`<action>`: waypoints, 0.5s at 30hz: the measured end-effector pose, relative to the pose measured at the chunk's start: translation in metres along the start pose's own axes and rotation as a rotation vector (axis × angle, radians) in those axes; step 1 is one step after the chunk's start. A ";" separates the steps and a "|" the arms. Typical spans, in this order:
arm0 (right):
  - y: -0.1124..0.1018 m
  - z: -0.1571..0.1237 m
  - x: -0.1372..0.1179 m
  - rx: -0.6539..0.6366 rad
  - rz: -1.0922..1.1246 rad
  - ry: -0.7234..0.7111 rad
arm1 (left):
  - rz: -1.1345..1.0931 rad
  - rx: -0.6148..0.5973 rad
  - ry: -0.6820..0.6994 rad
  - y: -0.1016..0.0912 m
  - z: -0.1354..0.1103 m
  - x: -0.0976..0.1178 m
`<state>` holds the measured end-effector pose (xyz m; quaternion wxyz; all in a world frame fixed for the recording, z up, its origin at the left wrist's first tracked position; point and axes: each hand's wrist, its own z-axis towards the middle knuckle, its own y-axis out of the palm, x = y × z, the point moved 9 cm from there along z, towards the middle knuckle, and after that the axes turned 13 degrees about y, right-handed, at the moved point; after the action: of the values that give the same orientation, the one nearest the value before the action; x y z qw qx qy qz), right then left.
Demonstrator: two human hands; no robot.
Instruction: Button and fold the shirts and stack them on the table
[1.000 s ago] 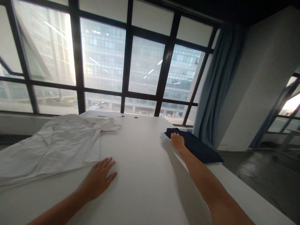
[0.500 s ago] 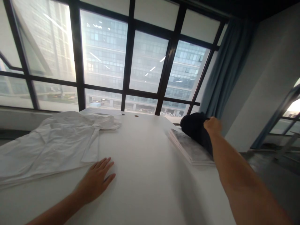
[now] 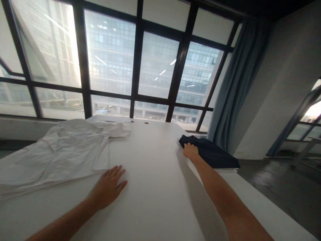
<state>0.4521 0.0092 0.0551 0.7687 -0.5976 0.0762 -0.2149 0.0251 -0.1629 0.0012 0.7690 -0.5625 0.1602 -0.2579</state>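
Observation:
My left hand [image 3: 109,184] lies palm down on the white table, fingers spread and holding nothing. Its fingertips are close to the lower edge of a white shirt [image 3: 60,157], which is spread out, wrinkled, with a sleeve toward the hand. At the right, a folded dark navy cloth [image 3: 213,152] covers a flat stack, and only a pale edge of the stack [image 3: 227,170] shows beneath it. My right hand [image 3: 191,150] is at the cloth's left end, with its fingers curled over the edge.
The white table [image 3: 152,187] reaches toward a large window with black frames [image 3: 136,63]. A round dark hole [image 3: 146,123] is near its far edge. A blue curtain [image 3: 230,87] hangs behind the stack. Floor [image 3: 278,180] lies beyond the table's right edge.
The dark navy cloth, raised and bunched before, now lies flat over the stack. My right hand has moved left and down to its near end. My left hand stays nearly in place.

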 end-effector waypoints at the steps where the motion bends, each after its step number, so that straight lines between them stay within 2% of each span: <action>1: 0.001 -0.004 -0.001 0.011 -0.022 0.014 | 0.004 0.008 0.002 -0.001 0.000 0.001; 5: -0.001 -0.026 -0.008 0.008 -0.031 -0.058 | 0.060 0.045 0.003 -0.017 0.006 0.000; 9: -0.003 -0.067 -0.023 -0.029 -0.003 -0.212 | 0.238 0.081 -0.123 -0.045 0.008 -0.025; 12: -0.006 -0.105 -0.033 -0.066 0.032 -0.292 | 0.279 -0.032 -0.253 -0.047 0.004 -0.052; 15: -0.013 -0.138 -0.038 -0.084 0.048 -0.312 | 0.262 -0.109 -0.254 -0.041 0.003 -0.062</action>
<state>0.3631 -0.0989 0.0242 0.7503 -0.6535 -0.0207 -0.0977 -0.0331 -0.1341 0.0385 0.7784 -0.6058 0.1472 -0.0735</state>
